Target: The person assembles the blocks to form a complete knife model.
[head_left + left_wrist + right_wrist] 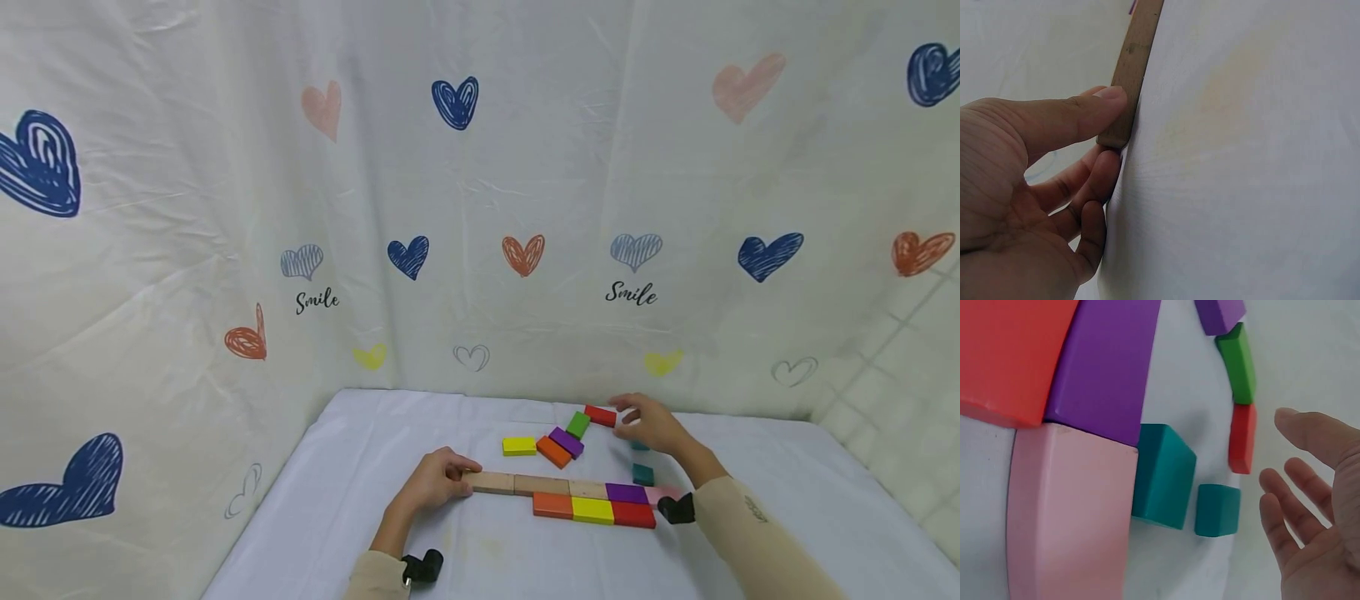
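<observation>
My left hand (435, 482) pinches the left end of a plain wooden block (491, 482) between thumb and fingers. That block begins a row on the white cloth, continuing with two more plain blocks (542, 486), a purple block (626, 493) and a pink block (1072, 512). Along the row's front side lie an orange block (552, 505), a yellow block (592, 510) and a red block (633, 514). Empty and with fingers spread, my right hand (652, 423) hovers just right of another red block (600, 415). Beneath it sits a teal block (1217, 510), partly hidden in the head view.
Behind the row, a yellow block (519, 447), an orange block (554, 452), a purple block (566, 442) and a green block (578, 424) form a curve up to the red one. A second teal block (642, 474) stands behind the row's right end. Heart-printed curtain hangs behind.
</observation>
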A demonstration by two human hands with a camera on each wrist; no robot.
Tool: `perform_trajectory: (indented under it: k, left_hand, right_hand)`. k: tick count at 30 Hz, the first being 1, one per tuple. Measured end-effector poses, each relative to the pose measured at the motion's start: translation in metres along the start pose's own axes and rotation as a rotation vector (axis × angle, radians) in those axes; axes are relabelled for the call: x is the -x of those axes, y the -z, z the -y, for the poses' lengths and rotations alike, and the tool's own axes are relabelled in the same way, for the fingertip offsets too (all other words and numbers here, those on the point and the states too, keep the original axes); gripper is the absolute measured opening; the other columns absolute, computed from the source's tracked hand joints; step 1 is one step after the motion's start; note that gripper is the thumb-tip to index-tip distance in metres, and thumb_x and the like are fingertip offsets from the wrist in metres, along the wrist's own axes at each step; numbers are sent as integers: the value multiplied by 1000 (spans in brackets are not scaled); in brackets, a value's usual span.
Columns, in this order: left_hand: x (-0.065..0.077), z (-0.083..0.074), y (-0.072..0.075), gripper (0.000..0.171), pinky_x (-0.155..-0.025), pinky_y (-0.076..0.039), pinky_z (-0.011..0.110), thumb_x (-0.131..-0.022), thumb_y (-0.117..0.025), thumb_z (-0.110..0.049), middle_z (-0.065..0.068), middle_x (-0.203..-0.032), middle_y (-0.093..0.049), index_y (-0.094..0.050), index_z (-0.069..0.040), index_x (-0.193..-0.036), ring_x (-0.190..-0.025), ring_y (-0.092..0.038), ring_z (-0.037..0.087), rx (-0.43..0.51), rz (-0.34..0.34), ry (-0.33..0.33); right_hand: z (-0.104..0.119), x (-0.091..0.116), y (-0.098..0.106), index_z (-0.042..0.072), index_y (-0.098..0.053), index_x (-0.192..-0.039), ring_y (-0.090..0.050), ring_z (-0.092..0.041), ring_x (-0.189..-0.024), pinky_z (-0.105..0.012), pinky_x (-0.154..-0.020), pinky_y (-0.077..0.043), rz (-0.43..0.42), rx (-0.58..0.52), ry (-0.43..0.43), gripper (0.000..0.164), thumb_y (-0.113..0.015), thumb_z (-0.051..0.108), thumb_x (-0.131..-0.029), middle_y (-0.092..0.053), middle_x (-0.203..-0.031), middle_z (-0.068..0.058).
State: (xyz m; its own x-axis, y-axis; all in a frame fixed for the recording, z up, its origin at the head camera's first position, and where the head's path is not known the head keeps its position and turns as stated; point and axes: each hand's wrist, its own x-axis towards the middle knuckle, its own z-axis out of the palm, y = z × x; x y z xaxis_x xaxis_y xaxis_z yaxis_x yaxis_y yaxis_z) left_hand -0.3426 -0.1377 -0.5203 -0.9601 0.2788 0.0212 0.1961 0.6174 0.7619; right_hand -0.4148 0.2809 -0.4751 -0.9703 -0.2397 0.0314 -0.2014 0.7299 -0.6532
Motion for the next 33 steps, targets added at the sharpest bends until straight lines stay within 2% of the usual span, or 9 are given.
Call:
perform_trajectory:
  k: [5,14,20,26,33]
  left_hand:
    - [-2,2,1,29,-69,-40,28,-83,-83,-9,1,-93,-61,-81,-23,-108,-83,-50,16,9,8,8]
    - [-2,3,1,29,-68,-40,27,-83,-84,-8,3,-93,-60,-81,-20,-109,-82,-50,16,0,12,-29]
    - [0,1,2,29,-68,-41,28,-83,-83,-8,3,-94,-60,-81,-21,-109,-82,-51,16,-2,12,-26]
    - [0,1,1,30,-67,-40,27,-83,-83,-8,3,-93,-61,-81,-21,-109,-81,-50,16,-3,7,-30]
    - [0,2,0,30,-67,-40,27,-83,-83,-8,3,-93,-60,-81,-21,-109,-82,-50,16,-4,2,-29]
  right_hand:
    - [-4,-8,-7,3,-56,-142,-60,-43,-118,-48,-88,-58,-22,-11,-9,56,-76,15,-91,-58,-135,-25]
    - [-10,-21,-12,0,-53,-143,-60,-44,-117,-49,-91,-57,-14,15,-45,59,-76,12,-91,-55,-139,-29]
    - [-18,-29,-15,1,-54,-143,-63,-38,-108,-48,-90,-58,-13,27,-54,57,-75,10,-91,-60,-131,-27]
    - [-14,-31,-19,2,-56,-142,-61,-36,-103,-47,-88,-57,-30,57,-79,54,-74,8,-91,-61,-123,-25]
    - [-14,-37,-24,0,-63,-133,-58,-33,-94,-46,-82,-54,-72,154,-52,45,-73,4,-89,-62,-114,-25]
